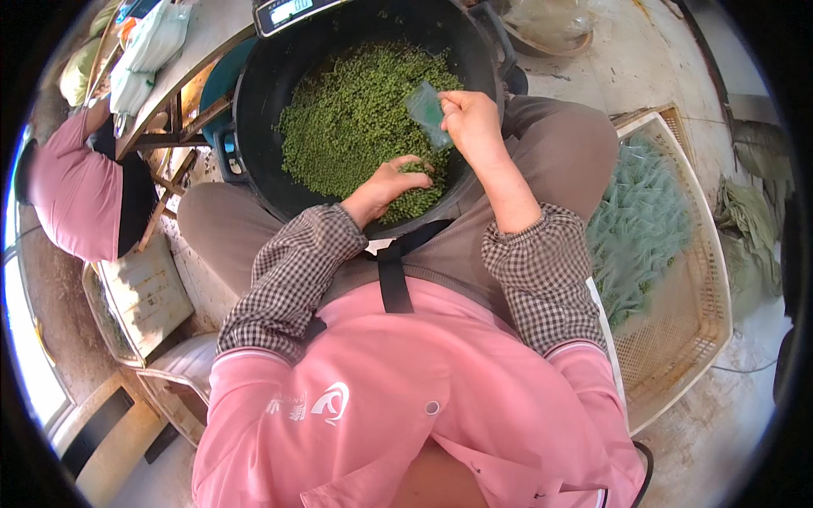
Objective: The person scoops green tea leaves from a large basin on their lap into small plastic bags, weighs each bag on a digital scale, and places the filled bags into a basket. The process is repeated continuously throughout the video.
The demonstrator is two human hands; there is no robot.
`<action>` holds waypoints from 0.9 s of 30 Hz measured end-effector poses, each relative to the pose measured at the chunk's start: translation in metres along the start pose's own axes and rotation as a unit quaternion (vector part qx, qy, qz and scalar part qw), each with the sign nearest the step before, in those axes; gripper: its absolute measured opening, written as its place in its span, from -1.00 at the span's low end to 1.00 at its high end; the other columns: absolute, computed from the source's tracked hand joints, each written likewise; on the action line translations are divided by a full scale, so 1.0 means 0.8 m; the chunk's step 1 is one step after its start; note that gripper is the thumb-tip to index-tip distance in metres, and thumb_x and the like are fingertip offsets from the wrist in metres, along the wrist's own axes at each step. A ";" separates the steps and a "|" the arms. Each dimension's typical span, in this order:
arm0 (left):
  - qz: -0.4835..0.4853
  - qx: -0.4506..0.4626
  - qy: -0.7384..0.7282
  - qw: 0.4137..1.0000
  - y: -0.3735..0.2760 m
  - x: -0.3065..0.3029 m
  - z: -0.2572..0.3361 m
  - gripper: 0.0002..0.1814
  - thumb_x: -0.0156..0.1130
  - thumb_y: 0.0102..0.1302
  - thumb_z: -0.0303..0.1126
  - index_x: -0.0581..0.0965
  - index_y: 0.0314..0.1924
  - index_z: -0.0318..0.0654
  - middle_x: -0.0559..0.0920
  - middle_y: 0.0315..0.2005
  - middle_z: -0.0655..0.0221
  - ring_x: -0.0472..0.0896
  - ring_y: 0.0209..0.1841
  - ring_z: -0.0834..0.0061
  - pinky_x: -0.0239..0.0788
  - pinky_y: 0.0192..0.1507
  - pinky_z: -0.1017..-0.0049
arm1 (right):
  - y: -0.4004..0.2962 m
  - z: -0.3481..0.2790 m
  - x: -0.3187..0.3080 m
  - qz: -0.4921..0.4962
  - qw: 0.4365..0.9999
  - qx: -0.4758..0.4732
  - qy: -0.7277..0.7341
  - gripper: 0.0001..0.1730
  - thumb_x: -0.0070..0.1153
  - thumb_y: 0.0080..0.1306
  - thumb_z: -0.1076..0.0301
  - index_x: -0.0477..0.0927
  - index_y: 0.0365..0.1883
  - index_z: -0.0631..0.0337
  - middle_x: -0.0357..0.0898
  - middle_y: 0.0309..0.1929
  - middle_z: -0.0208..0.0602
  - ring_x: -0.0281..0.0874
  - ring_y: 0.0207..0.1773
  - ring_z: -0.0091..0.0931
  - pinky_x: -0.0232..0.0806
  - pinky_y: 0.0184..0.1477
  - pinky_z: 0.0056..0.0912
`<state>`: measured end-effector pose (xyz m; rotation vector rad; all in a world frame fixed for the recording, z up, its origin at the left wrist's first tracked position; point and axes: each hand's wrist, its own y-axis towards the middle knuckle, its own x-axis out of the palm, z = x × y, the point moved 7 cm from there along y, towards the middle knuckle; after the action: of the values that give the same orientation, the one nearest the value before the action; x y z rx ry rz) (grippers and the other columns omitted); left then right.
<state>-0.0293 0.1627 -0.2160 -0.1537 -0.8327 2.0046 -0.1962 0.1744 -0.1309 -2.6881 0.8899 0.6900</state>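
A large black tub (260, 159) with side handles stands between my knees, holding a heap of small green peppercorn-like berries (356, 120). My left hand (387, 184) dips into the near right part of the heap, its curled fingers around some berries. Above the tub's right side, my right hand (470, 124) pinches the edge of a small clear plastic bag (427, 114) with green on it. Whether the bag holds anything cannot be told. A digital scale (292, 14) sits at the tub's far rim.
At right stands a cream plastic crate (714, 267) with many small greenish bags (641, 222). A table (209, 32) at upper left bears stacked plastic bags (149, 54); a person in pink (79, 184) is beside it. Crates (146, 298) lie at left, a bowl (552, 41) beyond the tub.
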 end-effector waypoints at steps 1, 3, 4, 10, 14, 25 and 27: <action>-0.013 0.011 -0.062 0.998 -0.013 0.006 0.023 -0.64 0.26 0.09 -0.39 0.50 -0.09 -0.33 0.58 -0.25 0.35 0.58 -0.25 0.54 0.43 -0.17 0.56 | 0.000 0.000 0.001 0.008 1.000 -0.013 -0.002 -0.77 -0.01 0.28 0.43 0.63 -0.19 0.31 0.56 -0.63 -0.29 0.51 -0.57 -0.59 0.32 -0.46 -0.51; -0.040 0.030 -0.183 0.982 -0.041 0.007 0.070 -0.61 0.26 0.10 -0.39 0.48 -0.03 -0.28 0.59 -0.32 0.34 0.58 -0.26 0.53 0.45 -0.22 0.57 | -0.002 0.000 0.005 0.010 1.000 0.005 0.012 -0.78 0.00 0.26 0.41 0.64 -0.22 0.26 0.58 -0.53 -0.18 0.54 -0.47 -0.43 0.35 -0.36 -0.40; -0.054 0.048 -0.205 0.976 -0.056 0.004 0.095 -0.62 0.23 0.12 -0.41 0.46 -0.03 -0.26 0.59 -0.30 0.32 0.59 -0.25 0.51 0.47 -0.22 0.54 | -0.005 -0.001 0.010 0.008 1.000 0.018 0.022 -0.78 -0.01 0.23 0.38 0.65 -0.24 0.21 0.59 -0.44 -0.11 0.56 -0.35 -0.28 0.38 -0.25 -0.30; 0.066 0.313 -0.297 0.900 -0.100 -0.046 0.187 -0.75 0.10 0.28 -0.30 0.42 -0.06 -0.14 0.56 -0.14 0.24 0.57 -0.07 0.24 0.44 0.01 0.24 | -0.034 -0.041 0.076 -0.026 0.993 0.015 0.117 -0.80 -0.03 0.19 0.46 0.64 -0.33 0.27 0.55 -0.44 0.09 0.58 -0.33 -0.11 0.39 -0.23 -0.18; 0.098 0.401 -0.261 0.873 -0.105 -0.068 0.199 -0.86 0.05 0.23 -0.40 0.46 -0.20 -0.21 0.55 -0.11 0.18 0.46 0.07 0.25 0.24 0.16 0.27 | -0.036 -0.046 0.111 -0.047 0.992 -0.009 0.119 -0.84 -0.07 0.14 0.48 0.53 -0.45 0.39 0.48 -0.49 0.17 0.49 -0.31 0.03 0.33 -0.27 -0.09; 0.226 0.176 0.390 0.875 -0.057 -0.117 0.142 -0.56 0.30 0.09 -0.40 0.45 0.01 -0.29 0.61 -0.21 0.20 0.57 -0.14 0.26 0.36 -0.08 0.43 | -0.049 -0.062 0.109 -0.043 0.996 -0.016 0.074 -0.85 -0.08 0.16 0.47 0.50 -0.45 0.37 0.53 -0.43 0.14 0.52 -0.28 -0.01 0.35 -0.19 -0.03; 0.213 0.215 0.488 0.819 -0.043 -0.102 0.141 -0.60 0.30 0.08 -0.45 0.48 -0.04 -0.29 0.63 -0.33 0.25 0.59 -0.27 0.35 0.39 -0.19 0.47 | -0.063 -0.088 0.103 -0.054 0.996 -0.068 -0.010 -0.84 -0.09 0.19 0.45 0.51 -0.43 0.35 0.56 -0.42 0.09 0.54 -0.27 -0.04 0.37 -0.17 -0.05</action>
<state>-0.0057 0.0529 -0.1259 -1.0744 0.3511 2.0620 -0.0820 0.1483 -0.1080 -2.8187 0.7115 0.7778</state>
